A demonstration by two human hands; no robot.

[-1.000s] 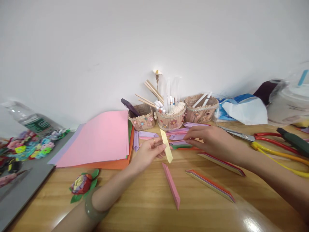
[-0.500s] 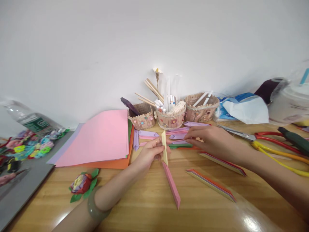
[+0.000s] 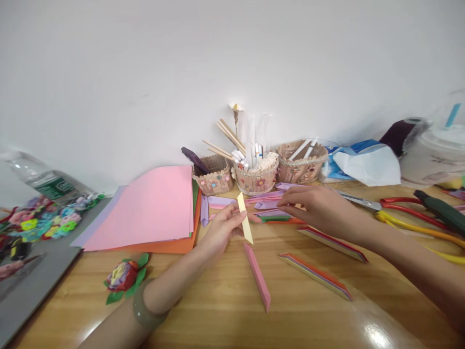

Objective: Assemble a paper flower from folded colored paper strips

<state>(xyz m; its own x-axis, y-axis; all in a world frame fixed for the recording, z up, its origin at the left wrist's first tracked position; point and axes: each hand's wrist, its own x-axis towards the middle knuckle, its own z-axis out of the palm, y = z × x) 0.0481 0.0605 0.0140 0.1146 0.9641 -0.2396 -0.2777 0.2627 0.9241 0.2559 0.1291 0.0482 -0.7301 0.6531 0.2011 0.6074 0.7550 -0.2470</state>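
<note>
Over a wooden table (image 3: 218, 310), the left hand (image 3: 221, 229) pinches a yellow strip (image 3: 245, 224), and the right hand (image 3: 315, 206) curls loosely by purple strips (image 3: 267, 205), whether gripping one I cannot tell.

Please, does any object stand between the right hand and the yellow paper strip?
Nothing visible stands in the way: the left hand holds the yellow paper strip, and the purple strips near the right hand lie on the table.
</note>
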